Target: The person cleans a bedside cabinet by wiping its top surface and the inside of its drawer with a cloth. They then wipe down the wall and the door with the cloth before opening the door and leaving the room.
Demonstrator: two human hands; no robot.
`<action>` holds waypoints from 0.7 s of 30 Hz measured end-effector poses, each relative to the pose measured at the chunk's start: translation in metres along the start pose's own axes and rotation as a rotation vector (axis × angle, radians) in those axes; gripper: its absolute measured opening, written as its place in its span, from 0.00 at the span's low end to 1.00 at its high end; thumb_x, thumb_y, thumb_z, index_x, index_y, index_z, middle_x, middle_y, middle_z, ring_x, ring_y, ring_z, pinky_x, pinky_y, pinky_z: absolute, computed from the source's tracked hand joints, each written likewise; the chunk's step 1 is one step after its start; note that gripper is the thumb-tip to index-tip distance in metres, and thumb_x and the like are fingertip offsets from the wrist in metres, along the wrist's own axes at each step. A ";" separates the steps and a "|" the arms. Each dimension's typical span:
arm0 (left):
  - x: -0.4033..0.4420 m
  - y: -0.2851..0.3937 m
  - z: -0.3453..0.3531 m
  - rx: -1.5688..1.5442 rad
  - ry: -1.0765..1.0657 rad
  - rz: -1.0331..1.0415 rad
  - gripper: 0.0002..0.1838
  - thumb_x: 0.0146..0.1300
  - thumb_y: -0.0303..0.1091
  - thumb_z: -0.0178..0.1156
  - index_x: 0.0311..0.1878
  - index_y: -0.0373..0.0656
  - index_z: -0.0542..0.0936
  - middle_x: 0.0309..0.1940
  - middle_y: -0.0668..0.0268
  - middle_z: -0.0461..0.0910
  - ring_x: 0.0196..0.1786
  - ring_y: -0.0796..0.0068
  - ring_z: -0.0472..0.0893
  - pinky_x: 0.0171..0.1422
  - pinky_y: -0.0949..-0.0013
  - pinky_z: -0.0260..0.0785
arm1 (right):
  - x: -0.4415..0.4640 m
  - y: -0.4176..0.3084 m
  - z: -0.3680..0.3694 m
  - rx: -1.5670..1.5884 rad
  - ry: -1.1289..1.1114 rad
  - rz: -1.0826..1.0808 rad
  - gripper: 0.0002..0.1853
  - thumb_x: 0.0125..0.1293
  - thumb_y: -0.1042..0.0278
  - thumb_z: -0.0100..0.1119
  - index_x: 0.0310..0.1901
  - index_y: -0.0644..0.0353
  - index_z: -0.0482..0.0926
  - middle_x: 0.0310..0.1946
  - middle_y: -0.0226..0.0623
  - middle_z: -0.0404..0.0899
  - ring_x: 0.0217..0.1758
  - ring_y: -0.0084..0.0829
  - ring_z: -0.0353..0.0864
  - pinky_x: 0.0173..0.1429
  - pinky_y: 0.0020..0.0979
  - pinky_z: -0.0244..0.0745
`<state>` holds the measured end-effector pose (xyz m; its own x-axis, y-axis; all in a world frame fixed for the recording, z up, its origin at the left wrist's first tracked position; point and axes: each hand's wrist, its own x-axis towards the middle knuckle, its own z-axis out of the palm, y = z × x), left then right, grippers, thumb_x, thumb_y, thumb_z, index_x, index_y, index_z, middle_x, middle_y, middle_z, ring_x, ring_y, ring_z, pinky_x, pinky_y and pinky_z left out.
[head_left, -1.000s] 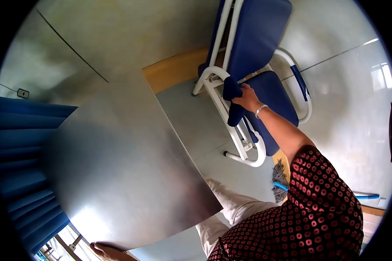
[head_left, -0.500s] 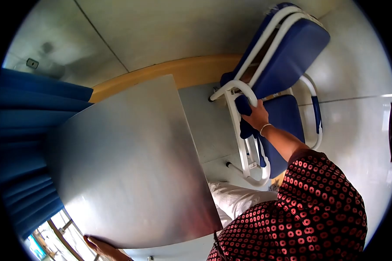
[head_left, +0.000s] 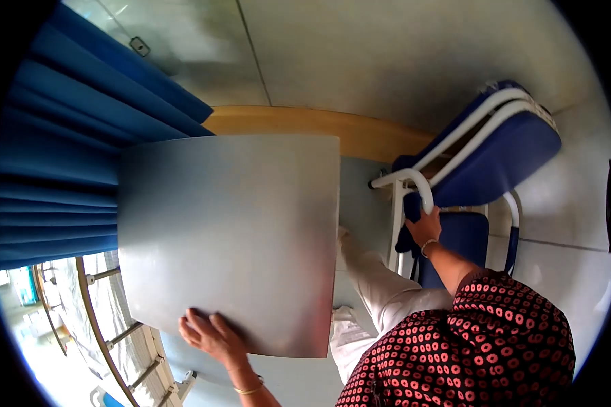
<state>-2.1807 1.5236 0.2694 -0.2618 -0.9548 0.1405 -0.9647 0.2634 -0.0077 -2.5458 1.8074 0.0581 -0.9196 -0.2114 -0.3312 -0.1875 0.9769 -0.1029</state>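
Observation:
A square metal top (head_left: 234, 230), brushed and shiny, fills the middle of the view. My left hand (head_left: 214, 337) rests on its near edge, fingers apart and lying on the surface. On the right, my right hand (head_left: 424, 227) is closed around the bent white tube by the armrest of a blue padded chair (head_left: 455, 247) with a white metal frame. Part of the chair's seat is behind my right forearm. What stands beneath the metal top is hidden.
A blue curtain (head_left: 61, 176) hangs along the left, touching the metal top's side. A bed rail (head_left: 91, 305) stands at the lower left. Behind are a pale wall (head_left: 360, 61) and a tan baseboard (head_left: 285, 122). My legs (head_left: 380, 285) stand between the top and chair.
My left hand has moved from the metal top's near-left corner onto its surface. The view has turned, and one leg has stepped forward. My right hand still grips the chair.

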 end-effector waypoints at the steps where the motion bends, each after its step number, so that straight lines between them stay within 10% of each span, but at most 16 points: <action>1: -0.007 0.009 -0.003 0.004 0.010 -0.026 0.26 0.66 0.46 0.45 0.61 0.37 0.63 0.62 0.48 0.55 0.65 0.46 0.54 0.66 0.47 0.48 | -0.002 -0.001 -0.002 -0.002 -0.011 0.010 0.28 0.46 0.51 0.66 0.47 0.61 0.77 0.51 0.47 0.62 0.53 0.49 0.68 0.53 0.42 0.71; 9: -0.007 0.036 -0.012 0.016 -0.040 -0.208 0.27 0.65 0.47 0.44 0.61 0.38 0.64 0.63 0.50 0.57 0.66 0.49 0.53 0.68 0.49 0.46 | 0.028 0.008 -0.006 -0.065 -0.218 0.003 0.33 0.45 0.46 0.64 0.52 0.57 0.76 0.61 0.61 0.55 0.61 0.57 0.62 0.60 0.40 0.65; 12: -0.009 0.031 -0.012 -0.006 0.009 -0.206 0.26 0.64 0.45 0.46 0.59 0.38 0.66 0.62 0.50 0.59 0.66 0.49 0.54 0.68 0.49 0.47 | 0.096 0.010 -0.025 0.066 -0.718 -0.081 0.26 0.50 0.52 0.64 0.42 0.68 0.79 0.40 0.46 0.80 0.44 0.41 0.78 0.54 0.33 0.68; 16: -0.004 0.040 -0.019 -0.034 0.062 -0.300 0.24 0.62 0.44 0.49 0.56 0.38 0.69 0.60 0.51 0.62 0.65 0.47 0.56 0.67 0.48 0.51 | 0.154 -0.106 -0.107 0.927 -0.753 0.094 0.12 0.51 0.66 0.63 0.34 0.66 0.80 0.34 0.37 0.80 0.36 0.29 0.78 0.43 0.29 0.73; 21: -0.016 0.022 -0.008 -0.115 0.206 -0.329 0.19 0.60 0.35 0.53 0.53 0.37 0.72 0.58 0.50 0.65 0.63 0.52 0.61 0.66 0.56 0.54 | 0.111 -0.261 -0.210 0.926 -0.464 -0.812 0.15 0.51 0.68 0.63 0.40 0.64 0.76 0.32 0.37 0.79 0.33 0.30 0.78 0.43 0.30 0.74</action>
<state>-2.1976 1.5457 0.2747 0.0829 -0.9464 0.3122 -0.9833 -0.0267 0.1800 -2.6713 1.5361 0.2452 -0.4200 -0.8965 -0.1411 -0.1516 0.2226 -0.9631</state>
